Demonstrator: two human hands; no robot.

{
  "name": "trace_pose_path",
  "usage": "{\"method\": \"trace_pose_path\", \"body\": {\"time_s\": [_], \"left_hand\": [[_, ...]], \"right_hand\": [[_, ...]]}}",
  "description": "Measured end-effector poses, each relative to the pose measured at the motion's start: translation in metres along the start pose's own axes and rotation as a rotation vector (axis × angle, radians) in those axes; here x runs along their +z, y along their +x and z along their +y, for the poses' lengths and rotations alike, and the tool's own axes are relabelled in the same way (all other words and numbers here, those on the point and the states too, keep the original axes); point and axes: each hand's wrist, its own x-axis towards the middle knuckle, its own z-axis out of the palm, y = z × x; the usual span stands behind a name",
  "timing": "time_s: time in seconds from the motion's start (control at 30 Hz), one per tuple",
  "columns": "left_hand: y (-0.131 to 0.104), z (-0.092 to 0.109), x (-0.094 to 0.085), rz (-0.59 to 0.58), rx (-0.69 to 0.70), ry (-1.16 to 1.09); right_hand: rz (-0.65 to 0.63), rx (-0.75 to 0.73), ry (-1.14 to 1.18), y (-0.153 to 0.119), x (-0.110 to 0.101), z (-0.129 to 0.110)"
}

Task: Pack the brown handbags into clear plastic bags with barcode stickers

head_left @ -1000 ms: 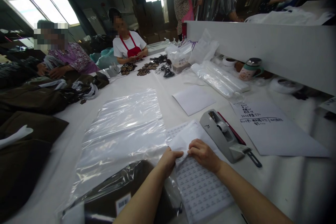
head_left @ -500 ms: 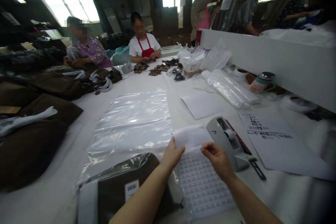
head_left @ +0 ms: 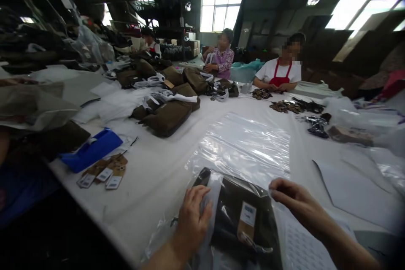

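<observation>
A dark olive bag (head_left: 228, 211) lies in a clear plastic bag near the table's front edge, with a brown tag and white barcode label (head_left: 247, 214) on it. My left hand (head_left: 194, 213) rests on the plastic at the bag's left side, fingers apart. At the bag's upper right corner, my right hand (head_left: 286, 194) has thumb and forefinger pinched together; what is between them is too small to make out. Under my right forearm lies a sheet of small printed labels (head_left: 303, 244). Flat clear plastic bags (head_left: 243, 143) lie beyond the olive bag.
Olive bags (head_left: 167, 116) are piled at the back left. A blue object (head_left: 91, 149) and cardboard tags (head_left: 106, 171) lie at left. White paper (head_left: 351, 190) is at right. People sit across the table (head_left: 152, 177), near metal parts (head_left: 284, 106); another person's arm shows at far left.
The view has swung left. My left hand has left the label sheet and now lies on the wrapped bag. My right hand has moved from above the sheet to the bag's upper right corner.
</observation>
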Motion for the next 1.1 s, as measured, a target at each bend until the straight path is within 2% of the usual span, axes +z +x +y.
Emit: {"method": "trace_pose_path", "body": {"time_s": [0.07,0.2,0.3,0.43,0.57,0.7,0.9,1.1], "left_hand": [[0.005,-0.017,-0.003,-0.027,-0.03,0.041],[0.012,-0.028,0.004,-0.184,0.14,0.122],[0.009,-0.035,0.016,-0.301,0.176,0.19],[0.0,-0.047,0.029,-0.349,0.185,0.234],[-0.004,-0.052,0.032,-0.369,0.163,0.227],[-0.003,-0.051,0.031,-0.376,0.156,0.2],[0.001,-0.054,0.023,-0.388,0.147,0.122],[0.008,-0.064,0.015,-0.474,0.178,0.059]], "right_hand": [[-0.111,-0.014,-0.051,0.033,0.028,-0.024],[-0.3,-0.027,-0.161,0.094,0.075,-0.051],[-0.397,0.026,-0.27,0.127,0.1,-0.054],[-0.455,0.173,-0.55,0.157,0.122,-0.048],[-0.432,0.253,-0.717,0.172,0.134,-0.038],[-0.396,0.266,-0.828,0.176,0.139,-0.032],[-0.36,0.203,-0.965,0.177,0.144,-0.032],[-0.337,0.109,-1.109,0.175,0.15,-0.03]]}}
